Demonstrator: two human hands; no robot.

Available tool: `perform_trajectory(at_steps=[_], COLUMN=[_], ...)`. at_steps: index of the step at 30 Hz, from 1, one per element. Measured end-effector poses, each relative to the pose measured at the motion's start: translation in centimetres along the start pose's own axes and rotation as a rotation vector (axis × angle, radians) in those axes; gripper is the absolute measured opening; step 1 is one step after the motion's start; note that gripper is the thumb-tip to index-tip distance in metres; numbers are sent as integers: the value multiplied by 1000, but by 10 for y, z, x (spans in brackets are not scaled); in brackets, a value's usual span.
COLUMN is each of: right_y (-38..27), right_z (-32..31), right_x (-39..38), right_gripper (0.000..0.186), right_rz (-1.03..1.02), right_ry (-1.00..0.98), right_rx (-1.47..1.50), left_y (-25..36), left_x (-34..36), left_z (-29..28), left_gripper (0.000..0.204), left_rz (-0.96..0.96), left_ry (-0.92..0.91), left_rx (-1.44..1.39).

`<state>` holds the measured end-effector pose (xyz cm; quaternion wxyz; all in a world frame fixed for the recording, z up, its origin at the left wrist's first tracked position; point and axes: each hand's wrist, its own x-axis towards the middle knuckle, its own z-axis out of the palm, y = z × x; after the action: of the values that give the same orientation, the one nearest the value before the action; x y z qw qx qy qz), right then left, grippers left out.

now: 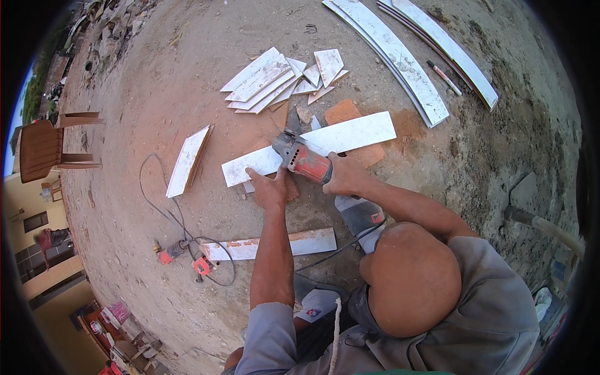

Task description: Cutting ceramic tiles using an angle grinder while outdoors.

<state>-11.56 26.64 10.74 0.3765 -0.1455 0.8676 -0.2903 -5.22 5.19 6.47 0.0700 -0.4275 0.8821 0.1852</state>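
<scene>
A long white tile strip (362, 132) lies across orange brick pieces (342, 111) on the dirt. My left hand (269, 187) grips the strip's near edge, left of its middle, its fingertips close to the grinder's head. In my right hand (347, 175) is a red and grey angle grinder (309, 164), held by its rear body. The grinder's head rests over the middle of the strip; its disc is mostly hidden. A dark cable runs near my right shoe (359, 215).
Cut white tile pieces (265, 81) are heaped beyond the strip. Another piece (187, 161) leans at left. A narrow strip (300, 242) lies near my feet, beside a red plug (201, 266) and cable. Long strips (394, 59), a marker (445, 79) and a shovel (525, 194) lie right.
</scene>
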Motion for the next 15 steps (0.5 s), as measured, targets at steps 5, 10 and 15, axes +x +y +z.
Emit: perform_trajectory(at_steps=[5, 10, 15], right_y=[-1, 0, 2], right_z=[2, -1, -2], right_x=[2, -4, -7], right_gripper=[68, 68, 68], right_rz=[12, -2, 0], right_ry=[9, -3, 7], right_rx=[17, 13, 11], left_y=[1, 1, 2], left_x=[-1, 1, 0], left_z=[0, -1, -2], left_gripper=[111, 112, 113], left_rz=[1, 5, -6], left_ry=[14, -14, -19], left_rx=[0, 28, 25])
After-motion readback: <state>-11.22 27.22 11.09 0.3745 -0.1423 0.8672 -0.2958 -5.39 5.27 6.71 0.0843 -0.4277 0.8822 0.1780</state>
